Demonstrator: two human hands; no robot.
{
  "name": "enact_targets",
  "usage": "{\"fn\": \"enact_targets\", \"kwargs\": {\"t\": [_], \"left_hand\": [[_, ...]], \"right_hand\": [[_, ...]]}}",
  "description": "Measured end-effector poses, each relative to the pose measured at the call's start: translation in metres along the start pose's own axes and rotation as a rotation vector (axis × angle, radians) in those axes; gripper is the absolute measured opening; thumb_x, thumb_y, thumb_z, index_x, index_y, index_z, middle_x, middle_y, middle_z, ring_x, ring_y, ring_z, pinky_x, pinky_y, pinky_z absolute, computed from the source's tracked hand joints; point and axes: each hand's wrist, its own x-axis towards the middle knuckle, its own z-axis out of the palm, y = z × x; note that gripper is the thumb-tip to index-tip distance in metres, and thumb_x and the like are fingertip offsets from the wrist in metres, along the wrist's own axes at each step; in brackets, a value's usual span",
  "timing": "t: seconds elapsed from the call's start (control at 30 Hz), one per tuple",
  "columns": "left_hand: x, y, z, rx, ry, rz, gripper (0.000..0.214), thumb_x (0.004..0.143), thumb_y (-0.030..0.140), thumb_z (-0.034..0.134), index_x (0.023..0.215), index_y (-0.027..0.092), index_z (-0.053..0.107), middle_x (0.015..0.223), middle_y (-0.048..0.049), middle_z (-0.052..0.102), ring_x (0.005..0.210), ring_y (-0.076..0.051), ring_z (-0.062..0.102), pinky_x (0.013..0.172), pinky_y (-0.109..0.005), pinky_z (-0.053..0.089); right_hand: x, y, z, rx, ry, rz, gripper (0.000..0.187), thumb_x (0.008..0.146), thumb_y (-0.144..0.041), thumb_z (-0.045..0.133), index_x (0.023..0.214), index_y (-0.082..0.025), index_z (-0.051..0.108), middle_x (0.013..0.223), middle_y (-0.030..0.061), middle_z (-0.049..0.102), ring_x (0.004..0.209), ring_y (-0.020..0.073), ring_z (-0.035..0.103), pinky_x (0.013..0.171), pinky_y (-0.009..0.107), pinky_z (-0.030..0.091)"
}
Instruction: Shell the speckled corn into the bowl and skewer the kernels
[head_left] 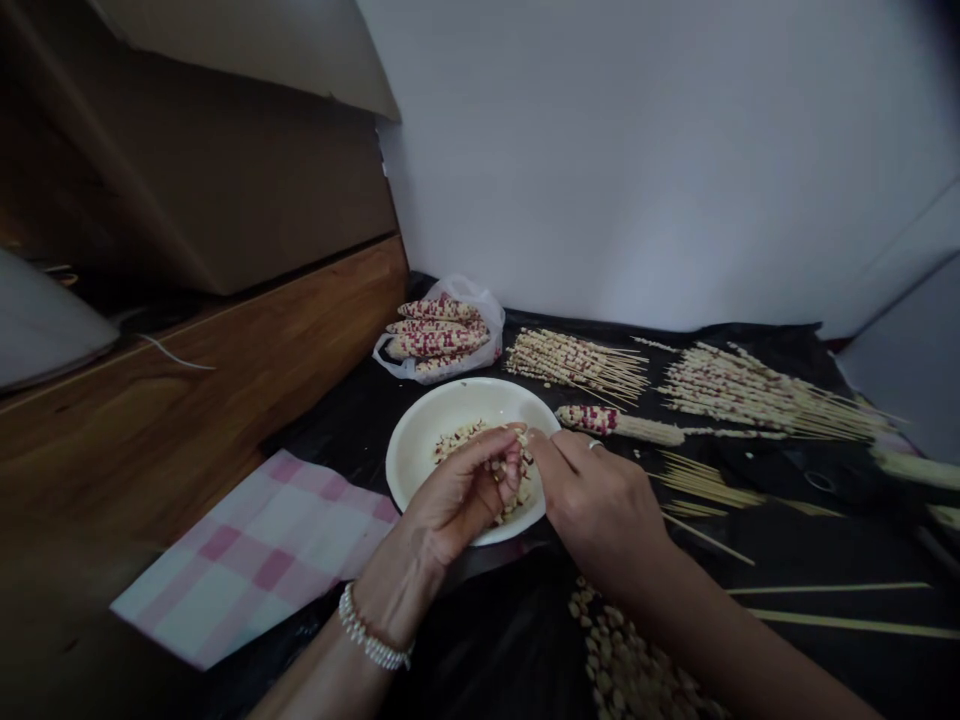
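Black sheeting below a white wall. On my remote feed, left hand and right hand meet above the white bowl, fingertips pinched shut on pale pieces.

Head-worn camera, looking forward and down, close over the black-sheeted table.
It sits above the person's forearms, which enter at the bottom edge. The left hand and right hand meet near centre frame over the round white bowl. It faces the plain white wall behind the table, and a brown wooden ledge runs up the left.
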Motion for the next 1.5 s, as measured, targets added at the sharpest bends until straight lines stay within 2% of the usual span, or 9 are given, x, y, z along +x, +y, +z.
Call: {"fn": "enact_targets", "kwargs": {"t": [0.1, 0.2, 0.43, 0.6, 0.67, 0.77, 0.87, 1.13, 1.5], "left_hand": [[0.0, 0.006, 0.003, -0.065, 0.067, 0.063, 0.013, 0.083, 0.001, 0.056, 0.088, 0.007, 0.066, 0.07, -0.0047, 0.066, 0.058, -0.008, 0.062, 0.054, -0.014, 0.052], [0.0, 0.011, 0.005, -0.086, 0.106, 0.125, 0.012, 0.085, 0.004, 0.056, 0.087, 0.008, 0.067, 0.067, -0.0031, 0.064, 0.056, -0.006, 0.06, 0.054, -0.013, 0.051], [-0.002, -0.008, 0.003, 0.174, -0.042, 0.126, 0.006, 0.074, 0.008, 0.071, 0.08, 0.009, 0.069, 0.069, -0.0017, 0.064, 0.057, -0.006, 0.058, 0.055, -0.013, 0.049], [-0.001, -0.004, 0.001, 0.095, -0.022, 0.14, 0.007, 0.079, 0.006, 0.064, 0.084, 0.007, 0.069, 0.08, -0.0066, 0.068, 0.069, -0.01, 0.065, 0.068, -0.017, 0.054], [-0.001, 0.002, 0.001, 0.029, 0.005, 0.13, 0.021, 0.08, -0.002, 0.053, 0.09, 0.006, 0.069, 0.092, -0.0119, 0.07, 0.084, -0.016, 0.069, 0.081, -0.024, 0.056], [0.0, 0.008, -0.001, 0.033, 0.001, 0.147, 0.048, 0.07, -0.016, 0.042, 0.104, 0.006, 0.067, 0.106, -0.015, 0.069, 0.101, -0.02, 0.067, 0.092, -0.029, 0.054], [0.001, 0.008, -0.004, 0.065, 0.018, 0.168, 0.048, 0.07, -0.016, 0.045, 0.109, 0.005, 0.065, 0.111, -0.0167, 0.068, 0.107, -0.021, 0.065, 0.094, -0.026, 0.052], [0.003, 0.011, -0.007, 0.006, 0.094, 0.199, 0.033, 0.08, -0.009, 0.051, 0.105, 0.006, 0.067, 0.11, -0.0163, 0.069, 0.099, -0.019, 0.069, 0.09, -0.024, 0.055], [0.003, 0.021, -0.009, -0.075, 0.166, 0.292, 0.032, 0.082, -0.009, 0.05, 0.103, 0.009, 0.067, 0.094, -0.0102, 0.071, 0.082, -0.013, 0.071, 0.078, -0.02, 0.059]], "right_hand": [[0.0, 0.003, 0.0, 0.016, -0.013, 0.01, 0.024, 0.085, -0.01, 0.051, 0.104, -0.01, 0.066, 0.073, 0.0037, 0.062, 0.058, 0.0142, 0.055, 0.053, 0.027, 0.034], [0.001, 0.005, -0.001, 0.036, -0.051, 0.036, 0.02, 0.083, -0.008, 0.05, 0.094, -0.012, 0.066, 0.071, 0.0036, 0.061, 0.058, 0.0151, 0.055, 0.053, 0.028, 0.033], [-0.001, 0.0, 0.001, 0.08, -0.041, 0.053, 0.012, 0.086, -0.015, 0.052, 0.077, -0.018, 0.06, 0.066, 0.0016, 0.058, 0.054, 0.0143, 0.052, 0.051, 0.028, 0.03], [-0.002, 0.006, 0.005, 0.067, -0.046, 0.057, 0.011, 0.085, -0.012, 0.052, 0.082, -0.017, 0.062, 0.067, 0.0012, 0.058, 0.054, 0.0146, 0.052, 0.051, 0.028, 0.029], [-0.001, 0.011, 0.003, 0.047, -0.068, 0.078, 0.011, 0.084, -0.012, 0.053, 0.085, -0.017, 0.063, 0.069, 0.0013, 0.059, 0.056, 0.0146, 0.053, 0.051, 0.027, 0.029], [0.0, 0.017, -0.003, 0.008, -0.135, 0.121, 0.013, 0.085, -0.011, 0.052, 0.084, -0.018, 0.063, 0.073, 0.0017, 0.061, 0.057, 0.0139, 0.052, 0.051, 0.028, 0.027], [0.003, 0.022, -0.01, 0.003, -0.199, 0.124, 0.018, 0.087, -0.01, 0.049, 0.084, -0.018, 0.064, 0.075, 0.0023, 0.063, 0.059, 0.0133, 0.053, 0.051, 0.028, 0.025], [0.006, 0.031, -0.02, 0.024, -0.225, 0.09, 0.02, 0.087, -0.015, 0.049, 0.091, -0.019, 0.068, 0.077, 0.0015, 0.067, 0.059, 0.0134, 0.058, 0.048, 0.028, 0.026], [0.004, 0.048, -0.026, 0.107, -0.27, 0.022, 0.022, 0.087, -0.017, 0.046, 0.088, -0.022, 0.067, 0.084, 0.0018, 0.069, 0.062, 0.0136, 0.058, 0.055, 0.027, 0.037]]}}
